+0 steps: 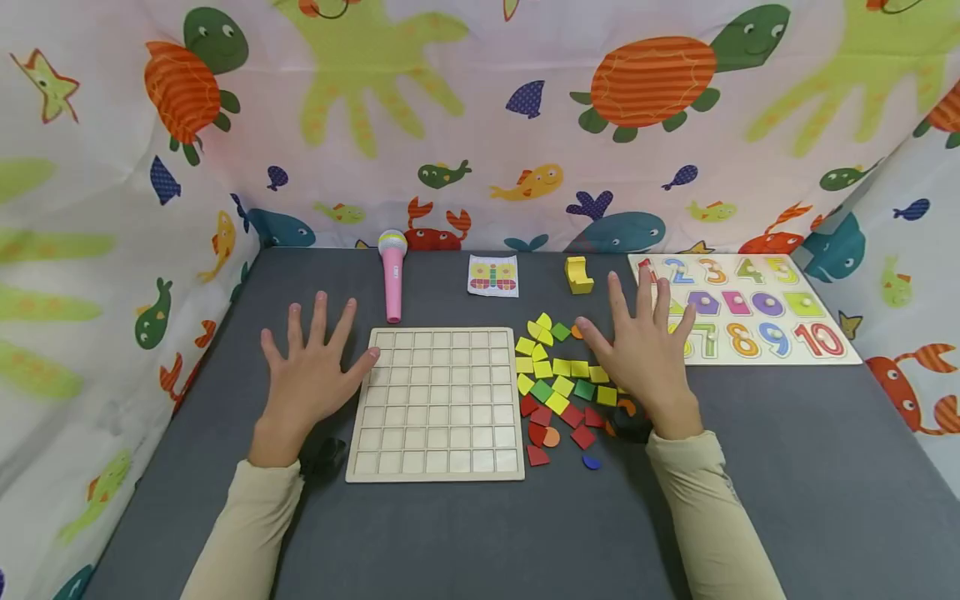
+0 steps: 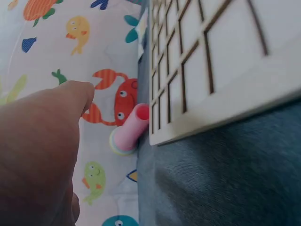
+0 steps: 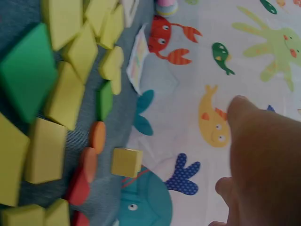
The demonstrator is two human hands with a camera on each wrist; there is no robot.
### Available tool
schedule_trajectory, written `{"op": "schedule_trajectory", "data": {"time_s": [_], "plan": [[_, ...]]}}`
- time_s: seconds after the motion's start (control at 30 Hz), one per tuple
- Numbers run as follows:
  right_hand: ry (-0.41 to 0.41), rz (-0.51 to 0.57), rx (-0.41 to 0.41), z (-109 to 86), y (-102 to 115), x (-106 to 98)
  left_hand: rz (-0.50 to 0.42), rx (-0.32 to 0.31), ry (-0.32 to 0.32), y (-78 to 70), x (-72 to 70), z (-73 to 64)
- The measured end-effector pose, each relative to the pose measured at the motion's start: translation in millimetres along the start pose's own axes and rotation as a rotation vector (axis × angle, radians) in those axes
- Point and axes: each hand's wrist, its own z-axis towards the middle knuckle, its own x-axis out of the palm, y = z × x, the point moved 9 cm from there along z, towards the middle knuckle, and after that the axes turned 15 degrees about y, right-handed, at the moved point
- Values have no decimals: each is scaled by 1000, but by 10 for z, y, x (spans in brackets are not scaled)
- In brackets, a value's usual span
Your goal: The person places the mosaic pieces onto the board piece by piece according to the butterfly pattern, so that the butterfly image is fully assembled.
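My left hand (image 1: 306,379) is spread with straight fingers beside the left edge of a pale wooden grid board (image 1: 437,332), the thumb tip overlapping its rim in the head view. The grid's squares hold no pieces. My right hand (image 1: 648,358) is also spread, holding nothing, between a scatter of colored shape blocks and a number puzzle board (image 1: 772,357). Its fingers overlap the puzzle's left side. Among the blocks are yellow pieces (image 1: 561,367), red pieces (image 1: 572,414), green pieces (image 1: 542,390), a few orange ones and a blue half-round piece (image 1: 592,462).
Behind the grid board a pink toy microphone (image 1: 393,283) lies on the grey table (image 1: 465,542). A card with a butterfly pattern (image 1: 492,276) and a small yellow block (image 1: 578,275) are at the back. A curtain printed with sea animals (image 1: 480,125) surrounds the table.
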Motion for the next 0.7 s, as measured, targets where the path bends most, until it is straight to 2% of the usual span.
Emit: {"op": "schedule_trajectory", "data": {"time_s": [0.2,0.4,0.7], "plan": [[41,11,31,-95,-126,72,18,24,6,-96,54,53],[57,9,22,-140,-162,139,23,19,0,-55,72,25],[115,4,-4,-231,-143,392,6,17,8,13,91,-51]]}}
